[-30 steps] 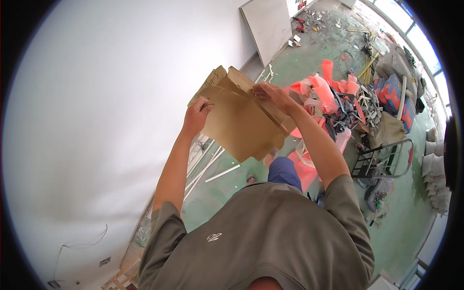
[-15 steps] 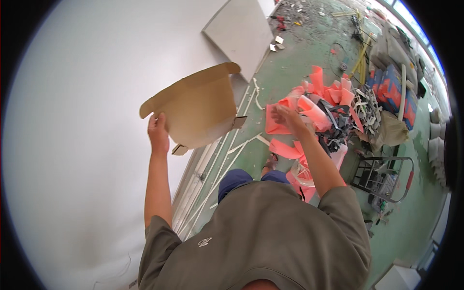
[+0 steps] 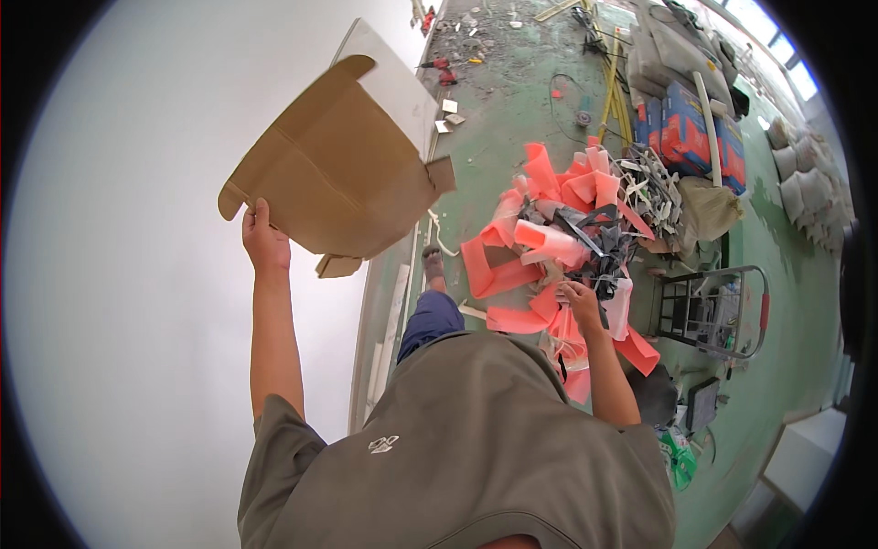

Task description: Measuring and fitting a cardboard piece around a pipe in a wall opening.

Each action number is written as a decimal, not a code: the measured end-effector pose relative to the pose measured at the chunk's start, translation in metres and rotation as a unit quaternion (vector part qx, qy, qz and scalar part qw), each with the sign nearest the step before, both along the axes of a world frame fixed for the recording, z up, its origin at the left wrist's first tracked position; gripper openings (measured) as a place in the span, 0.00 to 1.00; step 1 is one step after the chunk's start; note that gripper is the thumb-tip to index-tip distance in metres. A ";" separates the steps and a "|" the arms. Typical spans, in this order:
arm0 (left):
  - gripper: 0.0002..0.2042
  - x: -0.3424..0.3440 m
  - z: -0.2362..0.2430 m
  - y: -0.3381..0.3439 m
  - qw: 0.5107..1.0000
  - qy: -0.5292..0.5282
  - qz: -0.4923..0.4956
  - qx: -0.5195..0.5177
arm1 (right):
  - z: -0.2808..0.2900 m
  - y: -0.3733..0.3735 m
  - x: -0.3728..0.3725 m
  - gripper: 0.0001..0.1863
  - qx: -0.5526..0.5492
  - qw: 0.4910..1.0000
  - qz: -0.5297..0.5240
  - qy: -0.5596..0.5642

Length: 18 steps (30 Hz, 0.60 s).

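A flattened brown cardboard box [image 3: 334, 165] with creases and folded end flaps is raised in front of the white wall. My left hand [image 3: 266, 242] grips its lower left edge, thumb on the near face. Lower down and to the right, my right hand [image 3: 583, 302] appears above a heap of pink foam sheets [image 3: 553, 242]. Its fingers are curled together; whatever may be between them is too small to make out. Dark grey strips [image 3: 604, 242] lie tangled among the foam.
The white wall [image 3: 137, 274] runs along my left, with a pale board [image 3: 393, 78] leaning there. A wire-frame cart [image 3: 713, 311] stands right of the heap. Behind are blue-and-red bags [image 3: 686, 133], yellow strips [image 3: 611, 87] and a red drill [image 3: 442, 69] on the green floor.
The cardboard has moved left and up with my left hand, showing more of its face. My right hand has dropped lower over the foam heap. One foot has stepped forward beside the wall.
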<state>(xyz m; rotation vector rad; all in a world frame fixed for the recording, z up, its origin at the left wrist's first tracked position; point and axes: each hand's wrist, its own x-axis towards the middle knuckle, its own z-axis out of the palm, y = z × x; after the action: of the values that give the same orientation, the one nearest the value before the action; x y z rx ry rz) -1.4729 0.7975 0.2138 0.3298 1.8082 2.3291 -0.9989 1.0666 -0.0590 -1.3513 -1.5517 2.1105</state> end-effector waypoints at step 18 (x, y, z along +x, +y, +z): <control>0.19 -0.296 -0.039 0.259 0.894 -0.343 -0.261 0.123 | 0.149 0.234 -0.419 0.34 0.267 0.948 -0.120 0.124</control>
<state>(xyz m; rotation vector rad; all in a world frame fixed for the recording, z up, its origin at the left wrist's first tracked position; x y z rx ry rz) -1.7694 1.0563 0.1743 0.0003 0.9469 1.9270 -1.4180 1.3004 0.0903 -0.9815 -1.5958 1.4939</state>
